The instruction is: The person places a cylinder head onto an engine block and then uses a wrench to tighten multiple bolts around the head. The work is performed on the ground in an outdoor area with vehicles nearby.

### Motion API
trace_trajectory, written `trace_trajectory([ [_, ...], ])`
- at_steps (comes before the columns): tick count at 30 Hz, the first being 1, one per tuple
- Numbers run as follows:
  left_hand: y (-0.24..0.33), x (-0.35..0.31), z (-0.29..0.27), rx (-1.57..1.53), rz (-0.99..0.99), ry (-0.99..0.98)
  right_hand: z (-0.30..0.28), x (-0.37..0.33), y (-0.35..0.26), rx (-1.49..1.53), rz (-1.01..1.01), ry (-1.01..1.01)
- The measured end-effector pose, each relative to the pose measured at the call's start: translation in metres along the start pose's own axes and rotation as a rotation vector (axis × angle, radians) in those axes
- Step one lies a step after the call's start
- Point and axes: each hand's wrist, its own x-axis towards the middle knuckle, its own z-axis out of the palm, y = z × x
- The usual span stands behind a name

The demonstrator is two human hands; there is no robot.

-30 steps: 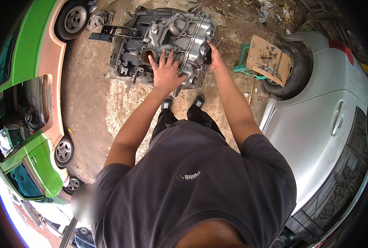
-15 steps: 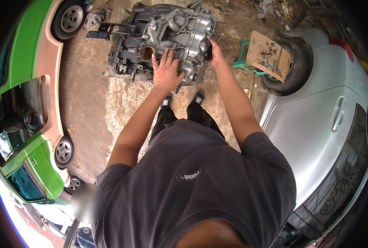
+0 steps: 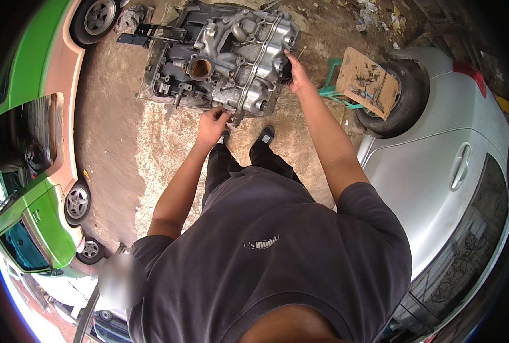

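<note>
A partly stripped engine (image 3: 240, 63) lies ahead of me, with silvery cast-metal covers and pipes on its right half and darker metal on its left. A round opening with a brownish inside (image 3: 199, 68) faces up near its middle. My left hand (image 3: 211, 126) is at the engine's near edge, its fingers curled and pressed together. What they pinch there is too small to make out. Against the engine's right side rests my right hand (image 3: 298, 75), thumb up on the metal. Its other fingers are mostly hidden beside a black part (image 3: 287, 71), wrapped round the side.
To the right, a cardboard sheet (image 3: 367, 83) with small metal parts and tools lies over a green stool (image 3: 330, 86), beside a tyre (image 3: 406, 97) and a silver car (image 3: 431, 166). A green and tan vehicle (image 3: 66, 137) stands left. A black bracket (image 3: 146, 35) sticks out from the engine's left.
My left hand has come off the top of the engine, back toward me to its near edge, and its spread fingers have closed. My right hand stays at the engine's right side.
</note>
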Motion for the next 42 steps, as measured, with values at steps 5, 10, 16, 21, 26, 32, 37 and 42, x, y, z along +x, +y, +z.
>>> trace_trajectory([
  [5, -0.025, -0.001, 0.025, -0.399, -0.413, -0.143, -0.007, 0.006, -0.005, -0.05, 0.011, -0.074],
  [10, -0.02, 0.004, 0.038, -0.294, -0.401, -0.026, -0.008, 0.004, -0.005, -0.083, 0.018, -0.063],
  [16, -0.027, 0.005, 0.022, 0.216, -0.183, 0.228, -0.006, 0.0, -0.01, -0.099, 0.035, -0.075],
  [21, -0.031, -0.002, 0.045, 0.211, -0.072, 0.326, -0.003, -0.003, -0.01, -0.115, 0.02, -0.054],
  [26, -0.013, 0.005, 0.068, 0.106, -0.169, 0.349, -0.007, -0.002, -0.011, -0.125, 0.033, -0.09],
  [32, -0.003, 0.019, 0.069, -0.023, -0.228, 0.383, -0.006, -0.001, -0.01, -0.114, 0.037, -0.067],
  [37, -0.003, 0.025, 0.07, 0.015, -0.24, 0.409, -0.005, -0.002, -0.01, -0.109, 0.032, -0.056],
  [42, -0.007, 0.025, 0.069, 0.006, -0.237, 0.419, -0.01, 0.0, -0.007, -0.153, 0.042, -0.032],
])
